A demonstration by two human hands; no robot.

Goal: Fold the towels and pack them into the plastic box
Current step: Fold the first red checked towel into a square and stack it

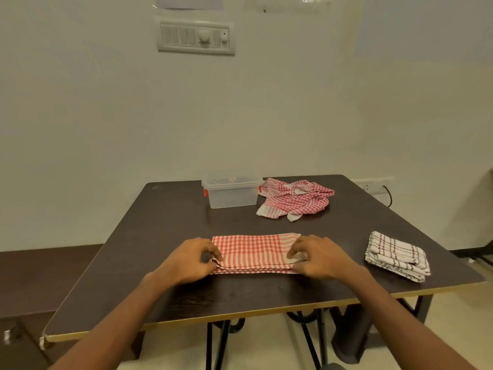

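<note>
Both hands pinch the ends of a folded red checked towel [254, 253] on the table [165, 217]: left hand [190, 260] one end, right hand [318, 256] the other.

Dark brown wood-grain laminate table [165, 225] showing matt, faintly textured top, pale raw-looking edge band along lower frame. Translucent plastic box with red clips [231, 193] at centre looking smooth, slightly frosted, lid catching soft gloss. Red-and-white checked woven cloth towel [253, 252], lower centre, lying matt and soft. Crumpled red-checked cloth towel [294, 198] right of box looking equally matt. White cloth towel with dark grid lines [397, 256], right, appearing thicker. White plastic switch panel [196, 37], upper left, gleaming smooth. Black metal table legs [309, 340] looking matt.
</note>
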